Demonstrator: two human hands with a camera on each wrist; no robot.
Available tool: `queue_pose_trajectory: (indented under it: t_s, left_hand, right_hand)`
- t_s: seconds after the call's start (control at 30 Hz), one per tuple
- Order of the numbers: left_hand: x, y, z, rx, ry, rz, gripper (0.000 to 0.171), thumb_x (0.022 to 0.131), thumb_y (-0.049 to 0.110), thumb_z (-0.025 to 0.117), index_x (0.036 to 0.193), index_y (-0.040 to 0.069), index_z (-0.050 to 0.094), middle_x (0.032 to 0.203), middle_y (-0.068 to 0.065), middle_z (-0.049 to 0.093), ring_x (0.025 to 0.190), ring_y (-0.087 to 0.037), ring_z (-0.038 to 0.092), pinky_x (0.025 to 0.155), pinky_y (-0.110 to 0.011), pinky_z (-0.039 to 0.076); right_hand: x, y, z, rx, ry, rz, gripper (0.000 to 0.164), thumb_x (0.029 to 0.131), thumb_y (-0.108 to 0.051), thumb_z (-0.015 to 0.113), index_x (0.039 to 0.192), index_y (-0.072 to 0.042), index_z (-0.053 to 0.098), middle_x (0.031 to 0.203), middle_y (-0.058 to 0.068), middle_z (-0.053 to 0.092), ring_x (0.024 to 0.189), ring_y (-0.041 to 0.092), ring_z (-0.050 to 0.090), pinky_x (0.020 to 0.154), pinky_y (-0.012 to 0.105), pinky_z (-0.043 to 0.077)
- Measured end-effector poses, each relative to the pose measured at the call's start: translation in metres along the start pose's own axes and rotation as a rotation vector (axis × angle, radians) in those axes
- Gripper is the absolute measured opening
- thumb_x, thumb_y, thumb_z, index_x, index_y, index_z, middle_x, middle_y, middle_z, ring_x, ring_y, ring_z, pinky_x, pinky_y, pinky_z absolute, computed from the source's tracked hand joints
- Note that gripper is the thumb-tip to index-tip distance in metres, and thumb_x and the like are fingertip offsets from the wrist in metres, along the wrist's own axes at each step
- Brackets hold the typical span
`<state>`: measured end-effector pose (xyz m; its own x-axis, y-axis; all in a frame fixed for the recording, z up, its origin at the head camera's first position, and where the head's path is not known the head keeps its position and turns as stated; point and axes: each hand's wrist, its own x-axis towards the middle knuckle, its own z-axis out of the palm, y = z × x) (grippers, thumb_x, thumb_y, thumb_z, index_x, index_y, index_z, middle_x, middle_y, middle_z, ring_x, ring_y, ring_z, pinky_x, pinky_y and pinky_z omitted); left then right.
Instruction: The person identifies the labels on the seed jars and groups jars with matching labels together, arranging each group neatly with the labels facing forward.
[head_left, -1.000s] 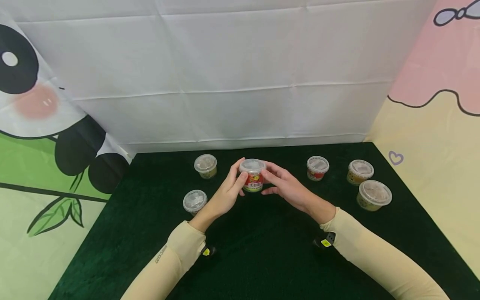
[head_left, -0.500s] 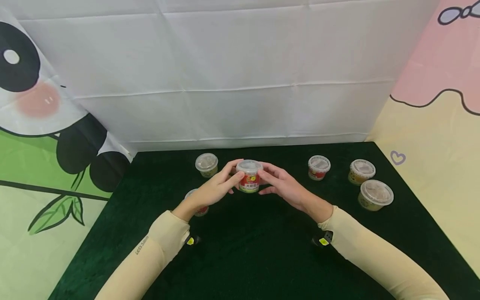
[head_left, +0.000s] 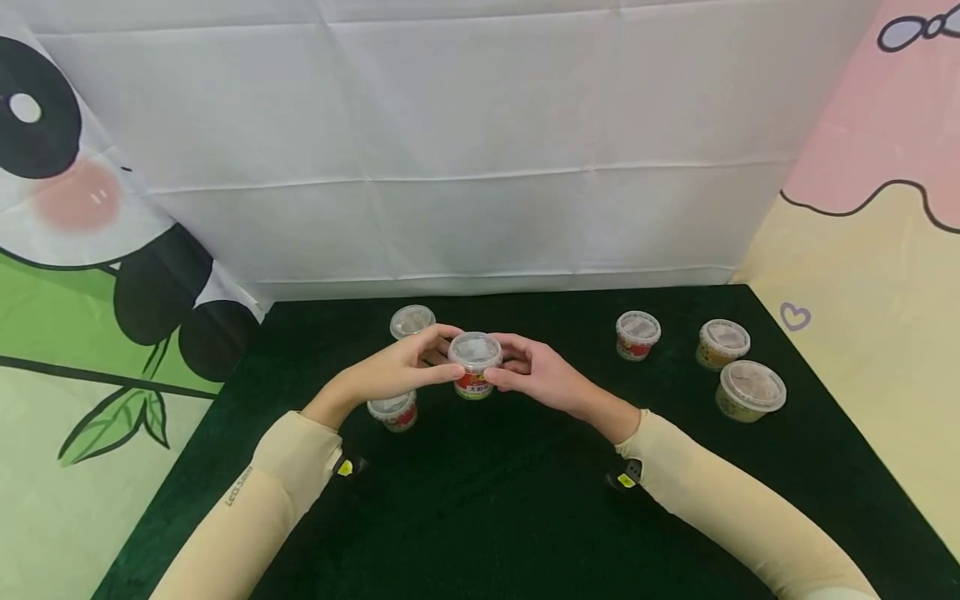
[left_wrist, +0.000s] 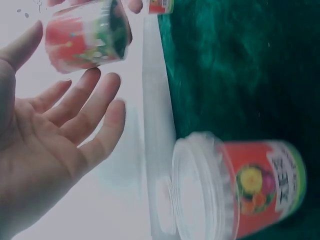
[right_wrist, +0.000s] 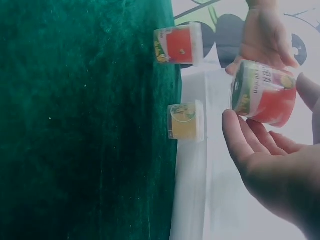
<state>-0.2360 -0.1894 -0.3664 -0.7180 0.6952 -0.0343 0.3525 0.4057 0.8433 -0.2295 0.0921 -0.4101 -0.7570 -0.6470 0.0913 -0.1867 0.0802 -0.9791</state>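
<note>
Between my hands, raised off the cloth, is a small clear-lidded plastic cup [head_left: 474, 381] with a red label, flower pictures and printed characters. My left hand [head_left: 397, 364] grips its left side, thumb in front and fingers behind. From the other side, my right hand [head_left: 546, 375] holds it the same way. The right wrist view shows the cup [right_wrist: 265, 95] with its base towards the green cloth and fingertips along its wall. Beneath my left wrist stands another red-labelled cup [head_left: 400, 417], large in the left wrist view, its lid partly covered by my hand.
Behind my left hand stands a further lidded cup [head_left: 412, 320], partly hidden. Over on the right are a red-labelled cup [head_left: 636, 343], a yellowish cup [head_left: 722, 342] and a wider cup [head_left: 750, 392]. Dark green cloth [head_left: 510, 517] covers the table, with a white curtain [head_left: 465, 167] behind.
Both hands have carried the cup to the left and a little nearer to me. My left forearm has swung left, over the near left cup and partly over the far one.
</note>
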Motion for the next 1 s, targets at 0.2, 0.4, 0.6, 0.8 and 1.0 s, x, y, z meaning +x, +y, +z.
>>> queue_pose_trajectory:
  t_s: [0.2,0.4,0.6,0.8,1.0]
  left_hand:
    - [-0.009,-0.008,-0.010,0.003,-0.060,-0.078,0.062,0.098,0.024,0.071,0.149,0.009,0.038,0.132,-0.014,0.054,0.117,-0.029,0.060,0.099,-0.044,0.052]
    - [-0.015,-0.019,-0.014,0.091,-0.090,-0.138,0.064,0.094,0.026,0.076,0.146,0.008,0.043,0.129,-0.011,0.058,0.119,-0.029,0.058,0.101,-0.049,0.050]
    - [-0.023,-0.024,-0.011,0.166,-0.074,-0.156,0.064,0.092,0.028,0.078,0.144,0.009,0.047,0.130,-0.009,0.059,0.121,-0.028,0.056,0.103,-0.058,0.046]
    - [-0.027,-0.026,-0.004,0.230,-0.083,-0.158,0.063,0.092,0.026,0.078,0.145,0.010,0.047,0.131,-0.007,0.059,0.117,-0.024,0.058,0.101,-0.054,0.048]
    - [-0.026,-0.029,-0.001,0.280,-0.092,-0.142,0.063,0.092,0.023,0.078,0.145,0.005,0.048,0.131,-0.008,0.061,0.115,-0.022,0.059,0.100,-0.051,0.049]
  right_hand:
    - [0.014,0.006,0.016,-0.123,-0.027,-0.024,0.063,0.099,-0.019,0.068,0.154,-0.008,0.038,0.140,0.011,0.053,0.125,0.025,0.058,0.098,0.035,0.052]
    - [0.023,0.014,0.033,-0.201,-0.052,-0.001,0.065,0.097,-0.021,0.072,0.151,-0.008,0.039,0.139,0.009,0.054,0.127,0.023,0.056,0.102,0.037,0.050]
    - [0.026,0.023,0.044,-0.208,-0.060,0.026,0.065,0.096,-0.022,0.073,0.151,-0.010,0.038,0.142,0.009,0.051,0.130,0.026,0.054,0.103,0.040,0.049]
    - [0.026,0.031,0.051,-0.228,-0.076,0.045,0.068,0.098,-0.023,0.070,0.153,-0.008,0.034,0.143,0.009,0.050,0.131,0.025,0.054,0.099,0.033,0.051]
    - [0.027,0.032,0.055,-0.232,-0.092,0.029,0.072,0.099,-0.021,0.069,0.156,-0.002,0.029,0.145,0.014,0.048,0.132,0.029,0.053,0.103,0.040,0.049]
